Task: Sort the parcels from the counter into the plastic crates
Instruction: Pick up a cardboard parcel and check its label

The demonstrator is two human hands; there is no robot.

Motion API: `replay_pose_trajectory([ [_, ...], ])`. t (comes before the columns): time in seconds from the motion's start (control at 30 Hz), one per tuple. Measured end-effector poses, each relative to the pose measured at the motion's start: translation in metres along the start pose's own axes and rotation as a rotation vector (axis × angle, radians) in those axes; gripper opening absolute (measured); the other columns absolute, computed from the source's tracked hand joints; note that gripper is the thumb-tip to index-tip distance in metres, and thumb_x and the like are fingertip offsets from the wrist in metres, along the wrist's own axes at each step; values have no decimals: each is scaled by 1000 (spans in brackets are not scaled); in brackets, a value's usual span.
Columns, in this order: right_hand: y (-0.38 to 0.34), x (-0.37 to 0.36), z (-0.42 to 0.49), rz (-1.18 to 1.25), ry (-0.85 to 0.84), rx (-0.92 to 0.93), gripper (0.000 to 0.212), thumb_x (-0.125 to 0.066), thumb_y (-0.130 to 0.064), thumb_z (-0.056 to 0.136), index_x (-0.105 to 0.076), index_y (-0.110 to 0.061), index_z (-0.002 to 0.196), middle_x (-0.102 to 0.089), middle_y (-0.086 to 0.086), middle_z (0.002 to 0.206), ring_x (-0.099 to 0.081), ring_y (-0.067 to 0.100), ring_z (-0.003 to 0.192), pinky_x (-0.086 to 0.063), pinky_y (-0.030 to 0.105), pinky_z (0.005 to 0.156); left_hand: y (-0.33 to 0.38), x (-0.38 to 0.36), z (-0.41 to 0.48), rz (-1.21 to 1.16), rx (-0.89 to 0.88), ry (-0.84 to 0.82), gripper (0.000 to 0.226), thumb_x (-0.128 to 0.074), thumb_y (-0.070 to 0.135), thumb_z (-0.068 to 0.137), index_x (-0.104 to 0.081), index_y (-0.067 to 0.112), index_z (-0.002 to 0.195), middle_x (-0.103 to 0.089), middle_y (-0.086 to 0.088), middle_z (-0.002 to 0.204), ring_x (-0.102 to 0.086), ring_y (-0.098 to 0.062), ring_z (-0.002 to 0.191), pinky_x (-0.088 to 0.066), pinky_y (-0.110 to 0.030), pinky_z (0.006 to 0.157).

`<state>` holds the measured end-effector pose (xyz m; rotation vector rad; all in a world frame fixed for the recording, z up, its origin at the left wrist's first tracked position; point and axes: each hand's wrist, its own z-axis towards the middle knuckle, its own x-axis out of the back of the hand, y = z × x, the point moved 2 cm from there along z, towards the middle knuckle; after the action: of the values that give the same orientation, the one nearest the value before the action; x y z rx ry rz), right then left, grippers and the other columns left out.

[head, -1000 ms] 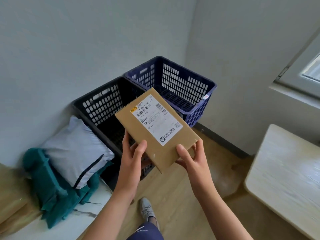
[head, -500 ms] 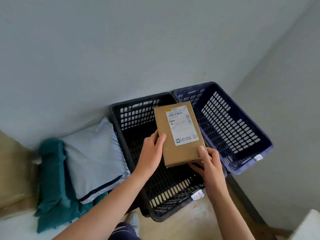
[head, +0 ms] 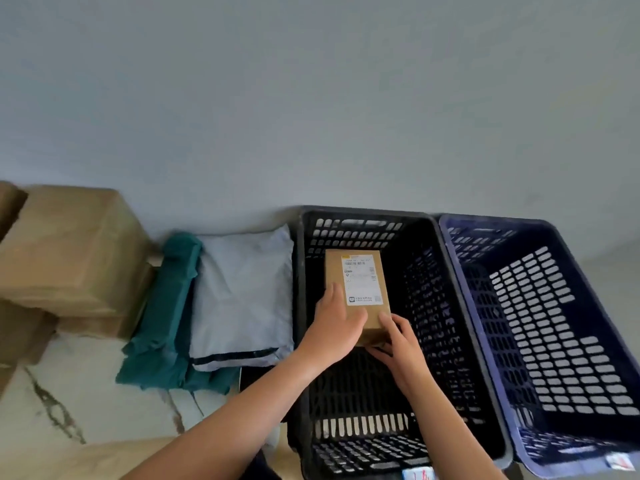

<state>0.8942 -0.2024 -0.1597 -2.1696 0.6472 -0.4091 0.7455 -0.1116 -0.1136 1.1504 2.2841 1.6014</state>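
The brown parcel (head: 356, 292), 1 s ago held high over the black crate (head: 363, 214), is now lowered inside it, label up, toward its back wall. L hand (head: 337, 327) holds the left edge and R hand (head: 401, 344) grips the near end. Whether it touches the crate floor, I cannot tell. Release is probably next; the grey mailer (head: 242, 292) left of the crate is not yet sorted.

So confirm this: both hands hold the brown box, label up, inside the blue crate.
Wrong crate. The head view shows the left hand and right hand holding the brown box, label up, inside the black crate; the blue crate stands beside it.
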Motion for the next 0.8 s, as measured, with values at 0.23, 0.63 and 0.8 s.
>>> replay_pose_trajectory([
  [0.23,-1,-24,44,-46,-178,-30,35,-65,-39,102,-58,-20,130,-72,7,120,-71,24,110,-62,41,91,4,-17,-11,386,34,13,60,-45,38,108,-29,11,158,-27,-3,166,-20,-20,156,-30,-38,124],
  [0.63,2,-33,79,-674,-250,265,63,-67,-23,101,-37,-14,156,-55,10,149,-56,24,133,-47,28,98,-23,-48,31,936,409,-179,72,-44,31,108,-9,2,166,-4,-18,174,-7,-37,161,-18,-48,130],
  [0.8,2,-28,75,-1148,-285,707,67,-54,-26,106,-24,-12,164,-23,10,171,-19,28,159,-19,41,129,-2,-31,64,940,279,-7,68,-44,11,104,-16,2,165,-20,-13,171,-29,-33,154,-35,-46,123],
])
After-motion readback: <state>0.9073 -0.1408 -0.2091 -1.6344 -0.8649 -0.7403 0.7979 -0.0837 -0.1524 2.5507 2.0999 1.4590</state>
